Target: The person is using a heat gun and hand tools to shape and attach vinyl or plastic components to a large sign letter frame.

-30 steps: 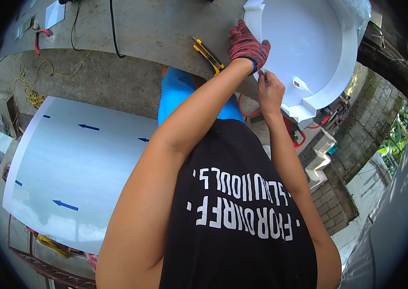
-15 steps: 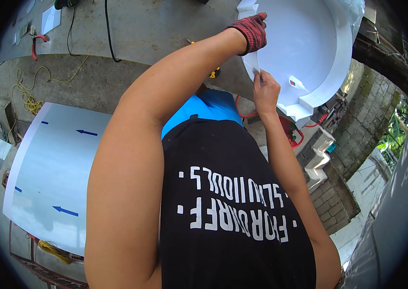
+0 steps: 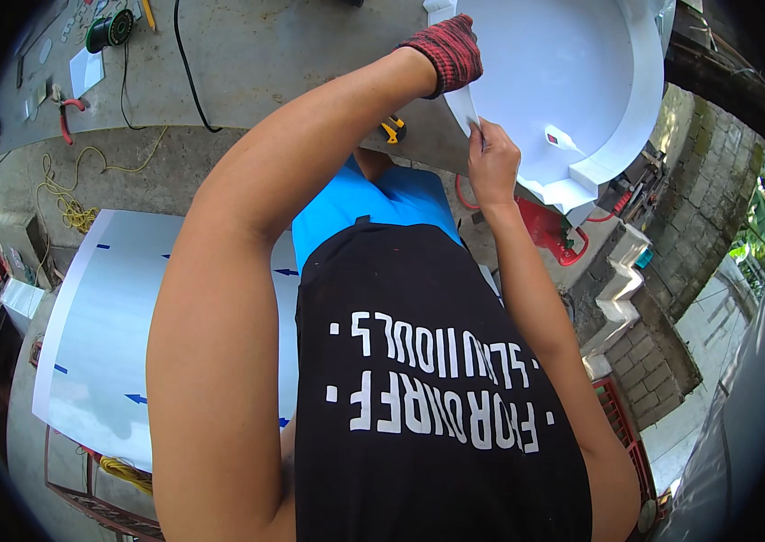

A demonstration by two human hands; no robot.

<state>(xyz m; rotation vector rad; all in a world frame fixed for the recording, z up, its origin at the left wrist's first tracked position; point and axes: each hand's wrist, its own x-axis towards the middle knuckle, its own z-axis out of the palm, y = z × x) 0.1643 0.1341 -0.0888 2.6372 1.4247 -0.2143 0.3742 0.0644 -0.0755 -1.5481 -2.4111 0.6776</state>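
Note:
A large round white tray-like piece (image 3: 549, 68) with a raised curved wall lies at the upper right. Along its left edge runs a thin white strip (image 3: 461, 106), partly hidden by my hands. My left hand (image 3: 451, 56), in a red and black knit glove, is closed on the strip near its upper part. Lower down, my bare right hand (image 3: 494, 164) pinches the strip's edge between thumb and fingers. Folded white corners (image 3: 572, 185) stand up at the near side of the round piece. A small white tag-like bit (image 3: 559, 138) with a dark red patch rests inside it.
The grey worktable (image 3: 256, 54) carries a wire spool (image 3: 110, 32), red-handled pliers (image 3: 70, 119), a black cable (image 3: 189, 68) and a yellow-black tool (image 3: 393, 129). Behind me is a pale sheet with blue arrows (image 3: 102, 307). Yellow cord (image 3: 75, 215) and a red plastic object (image 3: 552, 231) are on the ground.
The view has shifted slightly, showing more of the table's left end. Both hands stay closed on the strip, a little farther left in the picture.

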